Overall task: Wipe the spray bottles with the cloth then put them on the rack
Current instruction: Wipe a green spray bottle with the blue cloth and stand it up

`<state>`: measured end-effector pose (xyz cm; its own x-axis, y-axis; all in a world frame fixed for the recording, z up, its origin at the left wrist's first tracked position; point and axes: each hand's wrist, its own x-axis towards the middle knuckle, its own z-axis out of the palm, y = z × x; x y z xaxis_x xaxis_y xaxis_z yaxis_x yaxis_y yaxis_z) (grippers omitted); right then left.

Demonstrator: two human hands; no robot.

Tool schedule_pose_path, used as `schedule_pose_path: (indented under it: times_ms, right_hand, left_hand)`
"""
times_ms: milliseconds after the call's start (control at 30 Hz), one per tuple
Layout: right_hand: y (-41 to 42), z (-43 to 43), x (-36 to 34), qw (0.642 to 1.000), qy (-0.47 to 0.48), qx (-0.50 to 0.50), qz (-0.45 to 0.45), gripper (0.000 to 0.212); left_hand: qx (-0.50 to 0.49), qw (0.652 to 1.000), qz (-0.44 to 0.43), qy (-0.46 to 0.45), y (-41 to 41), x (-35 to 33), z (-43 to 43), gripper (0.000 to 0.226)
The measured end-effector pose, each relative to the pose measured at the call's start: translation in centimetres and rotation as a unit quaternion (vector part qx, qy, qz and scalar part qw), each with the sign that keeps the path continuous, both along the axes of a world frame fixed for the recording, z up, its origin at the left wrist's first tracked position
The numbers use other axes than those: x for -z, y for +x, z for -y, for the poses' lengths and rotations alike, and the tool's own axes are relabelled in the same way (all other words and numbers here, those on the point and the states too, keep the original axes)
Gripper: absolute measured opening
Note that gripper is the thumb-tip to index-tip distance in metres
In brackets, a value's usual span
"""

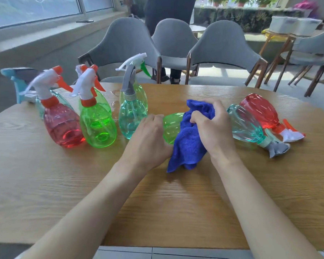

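Gripping a clear green plastic spray bottle (171, 126) laid on its side on the wood-grain desk (157, 202), a person works a bunched blue terry cloth (187, 144) over its upper half. The left hand (148, 135) curls round the bottle's base end, apparently to stop it rolling. The right hand (211, 128) closes over the cloth and presses it around the body. The neck and trigger are hidden under the fabric. Laying the bottle flat probably lets the desk take its weight while the cloth goes round.

Standing in a loose row to the left are a red translucent upright bottle (64, 126) with an orange-and-white trigger, a green translucent upright bottle (97, 126) with a matching head, and a teal translucent upright bottle (131, 116) with a grey-and-white trigger. More bottles are partly hidden behind them.

Just right of the hands, a teal translucent lying bottle (245, 124) and a red translucent lying bottle (260, 111) rest on their sides, heads pointing to the near right. The split into standing and lying groups suggests wiped bottles are being kept apart from unwiped ones, though which group is which cannot be told.

A pale blue plastic object (19, 81) at the desk's far left may be the rack, but it is too blurred to be sure. No bottle can be seen resting on it. Grey upholstered chairs (221, 47) stand beyond the desk.
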<state>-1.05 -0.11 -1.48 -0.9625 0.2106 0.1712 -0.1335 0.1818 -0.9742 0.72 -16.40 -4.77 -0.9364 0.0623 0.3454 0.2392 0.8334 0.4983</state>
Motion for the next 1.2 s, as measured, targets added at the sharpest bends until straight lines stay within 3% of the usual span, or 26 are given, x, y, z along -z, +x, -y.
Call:
schedule_pose_path:
  times_ms: [100, 200, 300, 467, 533, 667, 800, 900, 967, 1033, 1200]
  right_hand:
    - [-0.1, -0.2, -0.4, 0.999, -0.044, 0.008, 0.005, 0.032]
    - [-0.2, -0.7, -0.8, 0.996, -0.092, 0.012, 0.002, 0.031]
    - [-0.1, -1.2, -0.9, 0.992, -0.120, 0.024, -0.001, 0.030]
    - [-0.1, -1.7, -0.4, 0.991, -0.133, 0.010, 0.007, 0.028]
    - [-0.2, -1.7, 0.0, 0.995, -0.091, 0.006, 0.028, 0.028]
    - [-0.4, -1.2, 0.7, 0.999, 0.006, 0.001, 0.053, 0.046]
    - [-0.9, -1.6, 1.0, 0.999, -0.019, 0.050, -0.004, 0.034]
    - [-1.0, -2.0, 0.7, 0.993, -0.022, 0.082, -0.078, 0.018]
    - [-0.6, -1.7, 0.7, 0.991, 0.012, 0.074, -0.111, 0.013]
    - [0.0, -0.7, 0.9, 0.992, 0.045, 0.041, -0.114, 0.020]
    - [1.9, 1.1, 0.8, 0.982, 0.068, 0.001, -0.177, 0.024]
  left_hand:
    - [-0.003, 0.998, 0.008, 0.055, 0.7, -0.6, -0.1, 0.063]
    - [-0.005, 0.991, 0.026, 0.130, 1.3, -0.9, -0.2, 0.034]
    - [-0.022, 0.978, 0.052, 0.202, 1.3, -1.5, -0.3, 0.030]
    - [-0.050, 0.945, 0.095, 0.309, 1.1, -2.4, -0.4, 0.040]
    - [-0.041, 0.921, 0.115, 0.370, 0.7, -2.2, -0.4, 0.044]
    - [0.012, 0.863, 0.150, 0.482, 0.8, -2.3, -1.0, 0.080]
    - [0.020, 0.855, 0.148, 0.496, 0.9, -1.9, -0.9, 0.074]
    - [0.013, 0.864, 0.149, 0.481, 1.1, -1.5, -1.0, 0.049]
    - [0.008, 0.871, 0.143, 0.469, 1.3, -1.7, -1.3, 0.043]
    - [-0.002, 0.882, 0.134, 0.451, 1.3, -1.6, -1.2, 0.056]
    - [-0.006, 0.888, 0.134, 0.440, 1.5, -2.0, -0.8, 0.122]
